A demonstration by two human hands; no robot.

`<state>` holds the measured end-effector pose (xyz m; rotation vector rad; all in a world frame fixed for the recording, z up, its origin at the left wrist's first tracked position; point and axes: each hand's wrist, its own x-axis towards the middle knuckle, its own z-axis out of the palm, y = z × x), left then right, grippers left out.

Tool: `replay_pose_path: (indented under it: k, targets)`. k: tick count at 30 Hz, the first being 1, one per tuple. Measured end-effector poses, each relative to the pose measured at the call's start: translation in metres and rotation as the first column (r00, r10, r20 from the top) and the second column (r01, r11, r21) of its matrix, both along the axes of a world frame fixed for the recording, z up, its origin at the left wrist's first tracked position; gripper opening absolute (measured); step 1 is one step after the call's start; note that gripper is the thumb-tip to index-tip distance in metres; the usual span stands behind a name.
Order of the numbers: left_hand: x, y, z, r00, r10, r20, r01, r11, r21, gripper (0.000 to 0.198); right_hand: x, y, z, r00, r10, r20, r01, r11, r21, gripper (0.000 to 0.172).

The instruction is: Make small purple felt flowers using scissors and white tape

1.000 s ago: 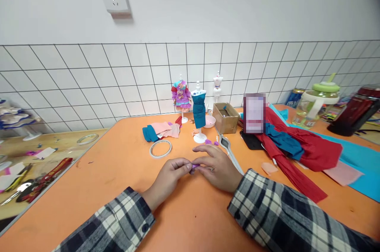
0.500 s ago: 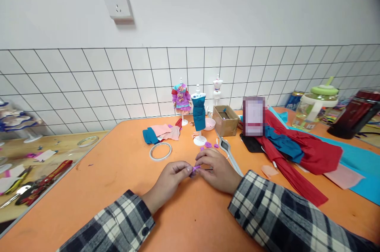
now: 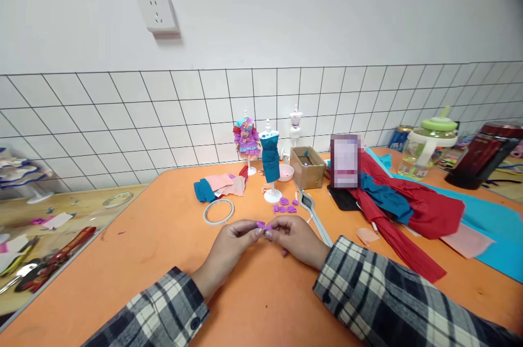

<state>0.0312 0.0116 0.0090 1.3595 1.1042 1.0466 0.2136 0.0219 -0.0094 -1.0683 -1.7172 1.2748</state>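
Note:
A small piece of purple crepe paper (image 3: 261, 225) is pinched at its middle between both hands, spreading out a little like a bow. My left hand (image 3: 233, 242) grips one side of it with thumb and forefinger. From the other side, the thumb and fingertips of my right hand (image 3: 301, 241) close on it. Just beyond my fingers lie several small purple paper bows (image 3: 284, 209). Behind them a mini dress form (image 3: 270, 159) on a white stand wears a teal paper dress. A roll of tape (image 3: 218, 220) rests ahead of my left hand.
Scissors (image 3: 307, 202) lie beyond my right hand, beside a small cardboard box (image 3: 307, 175). Two more dress forms stand near the tiled wall, one in a purple dress (image 3: 247, 140). Right: a phone (image 3: 345, 162), red crepe paper (image 3: 439, 216), a drink bottle (image 3: 427, 153).
My fingertips have come closer together, and the purple piece now shows more above them. My right fingers have drawn down, uncovering more purple bows on the table. The view has shifted slightly.

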Motion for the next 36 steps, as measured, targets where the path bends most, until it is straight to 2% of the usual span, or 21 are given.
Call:
replay_pose_path:
  k: [3, 7, 13, 16, 19, 25, 28, 31, 36]
  targets:
    - [0.001, -0.001, 0.001, 0.999, 0.015, -0.03, -0.014, 1.0, 0.025, 0.024, -0.001, -0.002, 0.003, 0.999, 0.039, 0.028, -0.04, 0.999, 0.029, 0.027]
    - [0.002, -0.002, 0.006, 0.995, 0.074, -0.072, -0.07, 0.996, 0.054, 0.023, 0.0, 0.0, 0.007, 0.995, -0.077, 0.071, 0.064, 0.985, 0.16, 0.02]
    - [0.001, -0.004, 0.005, 0.996, 0.064, -0.062, -0.062, 0.998, 0.021, 0.029, 0.003, 0.006, 0.003, 0.999, -0.047, 0.023, 0.044, 0.993, 0.109, 0.017]
    - [0.001, -0.004, 0.002, 1.0, -0.014, 0.017, 0.014, 1.0, -0.023, 0.037, 0.003, 0.008, -0.001, 0.998, -0.053, 0.038, 0.048, 0.991, 0.127, 0.016]
    - [0.002, -0.003, -0.002, 0.998, -0.066, 0.002, 0.066, 0.998, -0.012, 0.032, 0.002, 0.008, -0.004, 0.997, -0.062, 0.039, 0.056, 0.987, 0.151, 0.017]
    - [0.002, -0.001, 0.0, 0.998, -0.011, -0.056, 0.011, 1.0, 0.015, 0.023, 0.004, 0.002, 0.002, 0.991, -0.085, 0.099, 0.062, 0.973, 0.222, 0.01]
    - [0.002, -0.001, 0.004, 0.99, -0.022, -0.141, 0.028, 0.999, 0.041, 0.023, 0.007, 0.0, 0.01, 0.993, -0.097, 0.068, 0.076, 0.962, 0.263, 0.019]
    - [0.003, -0.002, 0.005, 0.966, -0.012, -0.257, 0.049, 0.989, 0.138, 0.019, 0.008, -0.001, 0.013, 0.993, -0.06, 0.1, 0.029, 0.956, 0.293, 0.03]
    - [0.003, -0.004, 0.002, 0.876, 0.04, -0.48, 0.141, 0.932, 0.334, 0.013, 0.003, -0.001, 0.01, 0.985, -0.09, 0.15, 0.033, 0.938, 0.345, 0.007]
